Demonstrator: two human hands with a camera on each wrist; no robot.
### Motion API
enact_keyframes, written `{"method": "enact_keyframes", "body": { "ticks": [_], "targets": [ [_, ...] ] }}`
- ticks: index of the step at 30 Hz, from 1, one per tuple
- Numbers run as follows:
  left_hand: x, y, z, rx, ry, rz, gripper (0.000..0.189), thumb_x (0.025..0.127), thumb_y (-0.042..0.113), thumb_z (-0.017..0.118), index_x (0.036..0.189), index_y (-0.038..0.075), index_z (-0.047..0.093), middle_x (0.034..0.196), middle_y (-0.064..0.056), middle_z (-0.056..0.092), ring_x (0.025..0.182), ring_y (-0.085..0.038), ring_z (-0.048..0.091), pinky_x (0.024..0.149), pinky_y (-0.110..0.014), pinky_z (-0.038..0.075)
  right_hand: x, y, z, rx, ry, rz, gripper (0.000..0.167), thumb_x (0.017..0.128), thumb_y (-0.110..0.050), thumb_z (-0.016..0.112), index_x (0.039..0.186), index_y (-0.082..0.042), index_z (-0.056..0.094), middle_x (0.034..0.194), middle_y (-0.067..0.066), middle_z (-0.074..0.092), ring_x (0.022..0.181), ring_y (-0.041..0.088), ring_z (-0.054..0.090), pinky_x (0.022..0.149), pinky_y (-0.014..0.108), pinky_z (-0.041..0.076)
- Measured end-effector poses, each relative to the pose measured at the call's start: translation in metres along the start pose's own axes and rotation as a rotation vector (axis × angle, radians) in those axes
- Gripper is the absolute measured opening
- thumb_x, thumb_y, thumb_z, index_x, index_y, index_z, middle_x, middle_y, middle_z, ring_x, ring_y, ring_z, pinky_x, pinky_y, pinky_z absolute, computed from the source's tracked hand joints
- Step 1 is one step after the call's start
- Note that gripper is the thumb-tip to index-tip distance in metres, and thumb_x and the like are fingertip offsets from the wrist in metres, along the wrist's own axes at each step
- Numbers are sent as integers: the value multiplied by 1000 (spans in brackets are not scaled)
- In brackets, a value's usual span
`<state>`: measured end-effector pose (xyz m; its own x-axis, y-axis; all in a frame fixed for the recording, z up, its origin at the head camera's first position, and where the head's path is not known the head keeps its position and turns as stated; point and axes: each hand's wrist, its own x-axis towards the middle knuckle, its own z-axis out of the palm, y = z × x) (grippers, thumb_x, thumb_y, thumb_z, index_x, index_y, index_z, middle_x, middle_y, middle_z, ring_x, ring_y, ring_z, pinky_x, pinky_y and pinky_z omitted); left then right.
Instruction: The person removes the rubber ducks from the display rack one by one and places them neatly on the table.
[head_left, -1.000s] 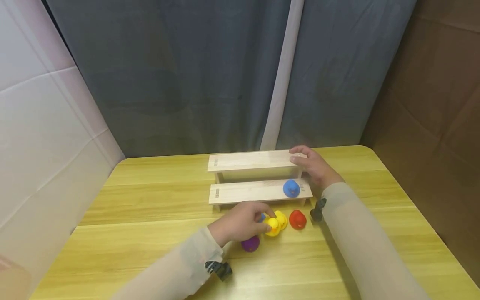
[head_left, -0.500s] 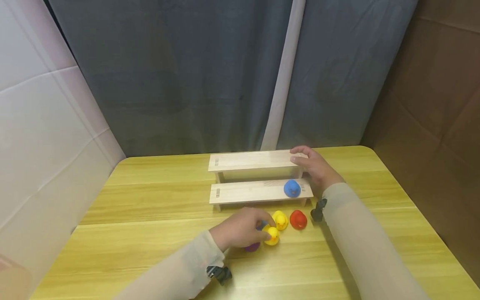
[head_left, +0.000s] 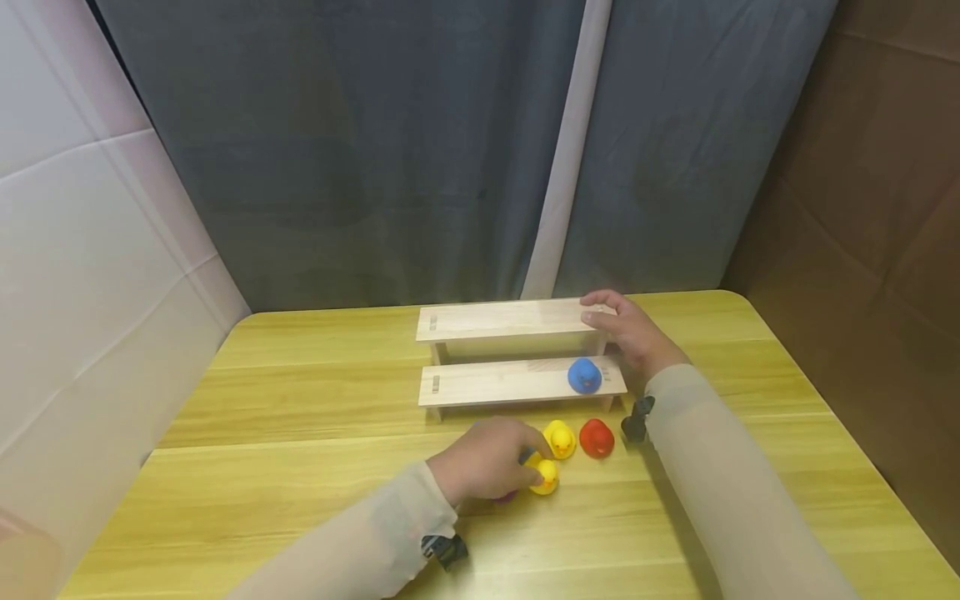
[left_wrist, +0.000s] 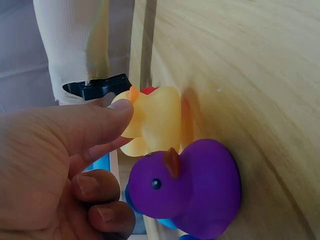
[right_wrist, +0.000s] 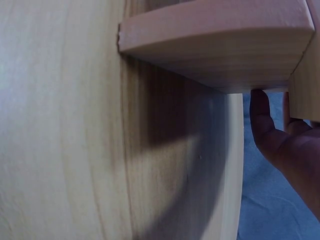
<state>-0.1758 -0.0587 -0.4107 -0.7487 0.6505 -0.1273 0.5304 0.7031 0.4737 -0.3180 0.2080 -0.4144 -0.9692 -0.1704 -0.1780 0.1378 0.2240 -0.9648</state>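
My left hand [head_left: 487,462] pinches a yellow rubber duck [head_left: 547,478] low over the table, thumb at its head in the left wrist view. A purple rubber duck [left_wrist: 212,185] lies beside that hand, mostly hidden under it in the head view. Bits of blue [left_wrist: 169,223] show behind the purple duck. A second yellow duck [head_left: 560,440] and a red duck [head_left: 597,439] stand farther back on the table. My right hand [head_left: 630,333] grips the right end of the upper wooden shelf [head_left: 502,320]; in the right wrist view, fingers reach the back of its leg.
A lower wooden shelf [head_left: 495,383] stands in front of the upper one, with a blue duck [head_left: 584,377] near its right end. Dark curtains [head_left: 360,167] hang behind the table [head_left: 300,400]. A white panel [head_left: 90,250] flanks the left, a brown one [head_left: 862,208] the right.
My left hand has drawn the pinched yellow duck nearer to me, apart from the other yellow duck. It covers more of the purple duck. My right hand stays at the upper shelf.
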Motion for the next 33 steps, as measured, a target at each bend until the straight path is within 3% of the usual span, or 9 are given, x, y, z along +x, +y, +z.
{"method": "enact_keyframes", "body": {
  "ticks": [4,8,18,33],
  "targets": [
    [1,1,3,37,-8,3,29,90,28,84,117,18,80,102,9,76,80,-7,57,90,-28,55,1,1,0,7,-4,-12,39,104,-31,65,141,-20,53,159,11,45,145,40,42,125,63,25],
    [1,2,3,56,-8,1,29,89,27,85,116,18,80,103,9,76,78,-6,55,87,-26,54,0,1,0,4,-3,-12,39,105,-31,64,140,-20,53,159,11,44,145,40,42,125,63,25],
    [3,2,4,50,-19,-2,28,88,26,86,115,19,80,76,12,60,66,-7,50,67,-22,46,-1,0,0,-7,-3,12,41,105,-34,64,142,-22,53,159,10,45,146,40,41,126,64,23],
    [2,3,2,34,-42,-11,29,88,21,84,116,19,78,70,10,56,62,-6,50,61,-22,44,-1,-2,0,4,1,70,42,104,-41,65,143,-30,53,158,4,45,148,38,39,125,66,22]
  ]
}}
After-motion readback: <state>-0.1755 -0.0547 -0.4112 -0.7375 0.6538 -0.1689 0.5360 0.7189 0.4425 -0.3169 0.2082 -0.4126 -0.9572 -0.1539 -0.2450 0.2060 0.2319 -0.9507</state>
